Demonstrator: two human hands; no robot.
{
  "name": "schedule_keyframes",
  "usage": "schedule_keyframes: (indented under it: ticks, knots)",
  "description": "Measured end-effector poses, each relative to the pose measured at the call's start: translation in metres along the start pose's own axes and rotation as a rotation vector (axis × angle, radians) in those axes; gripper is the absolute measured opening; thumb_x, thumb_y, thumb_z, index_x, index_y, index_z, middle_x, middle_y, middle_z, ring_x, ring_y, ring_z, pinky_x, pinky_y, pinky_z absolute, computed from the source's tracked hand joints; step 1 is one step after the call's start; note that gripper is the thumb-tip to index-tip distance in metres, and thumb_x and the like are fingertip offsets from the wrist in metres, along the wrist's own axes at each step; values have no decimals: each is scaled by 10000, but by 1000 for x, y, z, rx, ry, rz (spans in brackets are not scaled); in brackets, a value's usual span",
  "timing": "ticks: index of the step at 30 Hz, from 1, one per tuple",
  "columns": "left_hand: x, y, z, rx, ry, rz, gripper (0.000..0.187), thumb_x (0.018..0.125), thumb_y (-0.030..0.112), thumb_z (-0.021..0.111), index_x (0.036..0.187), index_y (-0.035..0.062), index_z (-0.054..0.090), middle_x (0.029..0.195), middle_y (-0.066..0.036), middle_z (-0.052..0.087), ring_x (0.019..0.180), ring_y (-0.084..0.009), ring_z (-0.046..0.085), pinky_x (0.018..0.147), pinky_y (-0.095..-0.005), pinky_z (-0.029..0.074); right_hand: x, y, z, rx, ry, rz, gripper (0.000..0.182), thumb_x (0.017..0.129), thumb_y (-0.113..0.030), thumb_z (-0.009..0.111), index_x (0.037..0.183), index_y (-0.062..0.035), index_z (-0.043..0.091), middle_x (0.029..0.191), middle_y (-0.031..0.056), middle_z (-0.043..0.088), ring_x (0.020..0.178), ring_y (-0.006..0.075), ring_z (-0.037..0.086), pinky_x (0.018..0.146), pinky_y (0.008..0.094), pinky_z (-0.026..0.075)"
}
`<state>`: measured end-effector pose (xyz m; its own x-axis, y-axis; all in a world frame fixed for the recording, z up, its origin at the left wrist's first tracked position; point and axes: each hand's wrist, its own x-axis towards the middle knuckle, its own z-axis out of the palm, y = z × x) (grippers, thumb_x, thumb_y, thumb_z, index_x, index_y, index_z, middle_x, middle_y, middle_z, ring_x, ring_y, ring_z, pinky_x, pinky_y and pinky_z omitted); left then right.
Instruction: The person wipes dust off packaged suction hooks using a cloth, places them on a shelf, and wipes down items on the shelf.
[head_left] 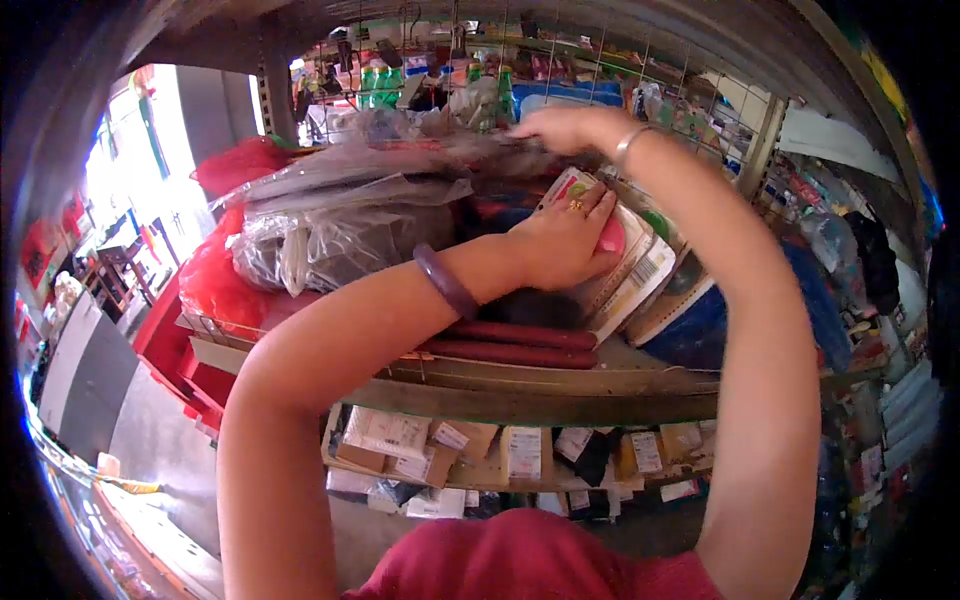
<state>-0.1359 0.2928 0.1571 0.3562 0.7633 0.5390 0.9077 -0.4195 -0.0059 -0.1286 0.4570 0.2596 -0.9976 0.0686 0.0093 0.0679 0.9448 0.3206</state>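
My left hand (570, 240), with a ring on a finger and a purple bangle on the wrist, lies with fingers stretched over a stack of flat card-backed packages (635, 285). A pink round item (612, 237) shows beside its fingers. Farther back, my right hand (572, 128), wearing a silver bracelet, pinches the edge of a clear plastic bag (440, 155); the fingertips and that edge are blurred. Left of my left hand, a clear bag with dark contents (340, 240) lies on the shelf. Dark red rolls (510, 345) lie along the shelf front.
The wooden shelf edge (540, 395) runs across in front of me, with labelled parcels (525, 452) below. A wire mesh (600, 60) stands behind, with green bottles (380, 85) beyond. Red bags (225, 270) sit at left, and blue plastic (690, 325) lies at right.
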Motion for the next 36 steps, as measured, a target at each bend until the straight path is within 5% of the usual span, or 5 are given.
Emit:
schedule_keyframes:
  ticks: [9,13,21,27,36]
  knots:
    - [6,-7,12,55,20,39,714,839,399,434,1296,-104,213,1348,-287,228,1214,-406,318,1024,-400,249,-168,195,70,-220,-186,337,235,639,-37,482,816,-8,634,797,203,614,706,340,590,607,419,455]
    - [6,-7,13,72,47,91,711,837,378,461,1259,-148,234,1312,-299,287,1251,-384,265,1050,-410,191,-177,86,19,-499,-83,853,197,650,-100,493,747,9,626,779,210,609,706,339,586,635,416,456]
    - [-32,18,-100,220,-13,-35,613,777,412,552,1169,-43,429,1183,-256,459,1010,-383,514,862,-419,419,-45,6,-100,794,472,335,290,795,-236,491,932,7,567,880,51,596,827,181,546,689,330,432]
    - [-149,-52,-153,724,290,-179,452,793,391,541,1110,70,522,1024,-139,587,910,-307,575,792,-434,435,68,-141,-117,441,922,-38,359,801,-97,462,1149,-33,522,1032,141,598,934,180,561,826,309,437]
    - [-185,-30,-120,502,68,-362,360,814,320,525,1121,132,526,1068,-51,584,958,-236,569,827,-396,418,117,-137,-23,112,219,-307,505,654,92,388,1074,-103,591,1294,166,407,1192,335,376,1006,369,292]
